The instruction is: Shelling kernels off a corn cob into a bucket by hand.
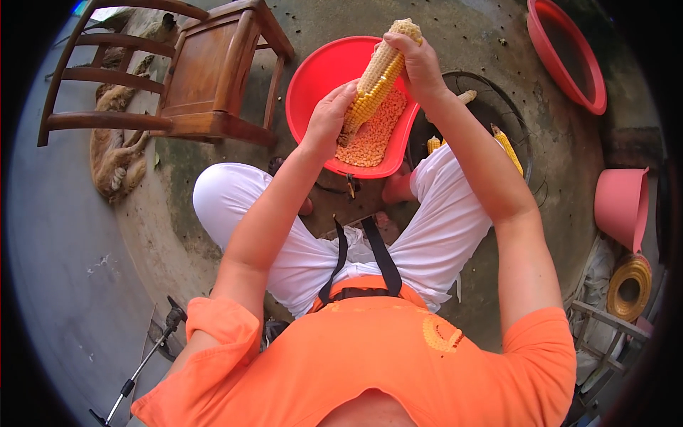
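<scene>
A partly shelled corn cob [376,80] is held at a slant between both hands; bare cob shows along its upper left side, and yellow kernels remain along the lower right. My left hand [332,115] grips its lower end. Around the upper end is my right hand [419,64]. Below the cob stands a red plastic basin [315,69] with loose corn kernels [368,144] heaped in its lower right part. Right of the basin, a dark round container [480,80] holds a pale cob [467,96] and several yellow ears of corn [507,147], partly hidden by my right forearm and knee.
A wooden chair [197,74] stands at upper left, with a tan dog [120,155] lying beside it. A red tub [565,53] is at upper right, above a pink bucket [621,205] and a woven straw hat [629,288]. A metal stand [141,368] is at lower left.
</scene>
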The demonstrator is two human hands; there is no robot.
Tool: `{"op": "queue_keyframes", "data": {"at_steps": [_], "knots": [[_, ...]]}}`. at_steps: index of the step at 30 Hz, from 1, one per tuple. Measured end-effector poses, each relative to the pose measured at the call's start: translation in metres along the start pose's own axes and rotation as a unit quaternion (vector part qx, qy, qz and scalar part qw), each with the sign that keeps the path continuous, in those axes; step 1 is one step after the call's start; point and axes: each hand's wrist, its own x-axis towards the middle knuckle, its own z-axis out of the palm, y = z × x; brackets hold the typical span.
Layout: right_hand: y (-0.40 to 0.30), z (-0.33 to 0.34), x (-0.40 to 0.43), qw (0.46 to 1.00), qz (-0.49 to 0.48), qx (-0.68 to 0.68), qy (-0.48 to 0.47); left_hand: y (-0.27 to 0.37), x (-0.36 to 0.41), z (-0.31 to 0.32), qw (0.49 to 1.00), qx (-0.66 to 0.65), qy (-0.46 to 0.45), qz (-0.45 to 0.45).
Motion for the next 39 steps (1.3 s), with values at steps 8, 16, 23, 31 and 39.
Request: {"op": "queue_keyframes", "data": {"at_steps": [8, 16, 23, 31, 39], "knots": [[0.001, 0.003, -0.004, 1.000, -0.007, -0.020, 0.012, 0.003, 0.002, -0.008, 0.993, -0.047, -0.032, -0.105], [-0.027, 0.006, -0.012, 0.983, 0.120, 0.067, -0.122, 0.007, -0.008, -0.001, 0.958, -0.151, -0.232, -0.076], [-0.020, 0.015, -0.016, 0.991, 0.071, 0.052, -0.100, 0.002, -0.002, -0.006, 0.988, -0.032, -0.138, -0.054], [-0.014, 0.003, -0.009, 0.988, 0.121, 0.047, -0.078, 0.007, -0.008, 0.004, 0.974, -0.159, -0.123, -0.105], [0.000, 0.002, -0.004, 0.994, 0.094, 0.034, -0.047, -0.011, 0.001, -0.009, 0.994, 0.082, -0.026, 0.063]]}}
